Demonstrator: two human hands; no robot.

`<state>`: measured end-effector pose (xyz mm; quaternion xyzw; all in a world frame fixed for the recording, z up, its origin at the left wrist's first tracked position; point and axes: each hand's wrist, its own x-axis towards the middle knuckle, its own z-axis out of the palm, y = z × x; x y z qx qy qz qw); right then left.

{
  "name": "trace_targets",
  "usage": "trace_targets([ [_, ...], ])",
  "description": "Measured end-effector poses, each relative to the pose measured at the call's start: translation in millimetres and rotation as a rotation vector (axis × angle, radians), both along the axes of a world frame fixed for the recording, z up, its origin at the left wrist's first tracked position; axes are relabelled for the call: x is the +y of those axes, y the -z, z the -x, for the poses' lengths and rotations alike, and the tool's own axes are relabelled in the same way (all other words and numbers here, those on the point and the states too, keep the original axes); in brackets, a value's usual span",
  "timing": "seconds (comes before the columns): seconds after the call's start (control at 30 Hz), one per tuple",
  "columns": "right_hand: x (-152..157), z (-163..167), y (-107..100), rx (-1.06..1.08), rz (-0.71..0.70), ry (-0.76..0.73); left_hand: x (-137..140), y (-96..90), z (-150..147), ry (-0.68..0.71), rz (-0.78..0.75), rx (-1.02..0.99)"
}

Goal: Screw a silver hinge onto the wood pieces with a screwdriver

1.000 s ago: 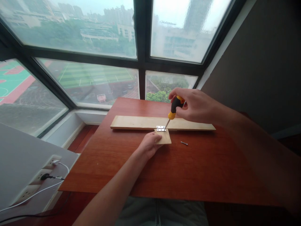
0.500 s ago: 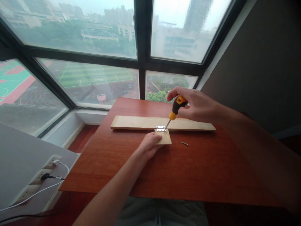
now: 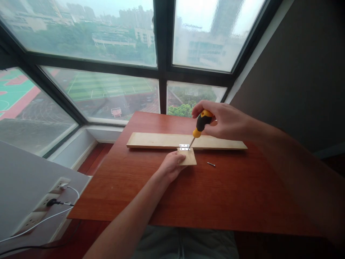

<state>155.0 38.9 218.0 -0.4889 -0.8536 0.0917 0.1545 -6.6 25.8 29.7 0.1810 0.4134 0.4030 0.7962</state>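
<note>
My left hand [image 3: 173, 165] grips a small square wooden piece [image 3: 190, 158], thumb on top and fingers underneath. A silver hinge [image 3: 184, 147] spans this piece and a long wooden board [image 3: 153, 140] lying behind it. In my right hand [image 3: 219, 117] is a screwdriver [image 3: 202, 122] with a yellow and black handle, held tilted. Its tip meets the hinge's right end, on the side of the small piece; any screw under the tip is too small to make out.
A small metal screw or bit [image 3: 211, 164] lies on the reddish wooden table [image 3: 229, 194], right of the small piece. Large windows [image 3: 107, 90] stand beyond the table. Wall sockets [image 3: 47, 202] with plugged-in cables are at the lower left.
The screwdriver's handle has turned and leaned slightly to the left in my right hand. My left hand, the wood and the hinge stay in place.
</note>
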Motion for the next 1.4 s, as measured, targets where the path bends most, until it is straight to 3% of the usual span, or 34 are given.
trace_targets([
  [0.07,-0.7,0.5,-0.2,-0.012,-0.007,0.006,0.2,-0.2,-0.3,0.0,-0.003,-0.002],
  [0.2,-1.0,5.3,2.7,-0.107,-0.166,0.152,0.3,-1.7,-0.5,0.002,-0.013,-0.007],
  [0.3,-0.2,7.0,3.9,-0.13,-0.185,0.164,0.0,-2.3,-0.2,0.004,-0.01,-0.006],
  [0.53,-0.7,1.5,0.2,-0.102,-0.089,0.059,0.7,-0.5,-0.3,-0.003,0.003,-0.009],
  [0.77,2.5,0.9,1.8,-0.143,-0.161,0.148,0.1,-2.4,0.0,0.01,-0.01,-0.009],
  [1.0,-1.4,-0.5,-2.0,-0.061,-0.066,0.027,0.4,-4.4,0.2,0.005,0.008,0.006],
  [1.2,0.9,2.9,2.9,-0.106,-0.173,0.142,-0.4,-4.2,-0.1,-0.002,0.007,0.016],
  [1.4,-1.4,0.3,-2.7,-0.103,-0.061,0.002,0.2,-2.6,-0.3,-0.004,0.011,0.013],
])
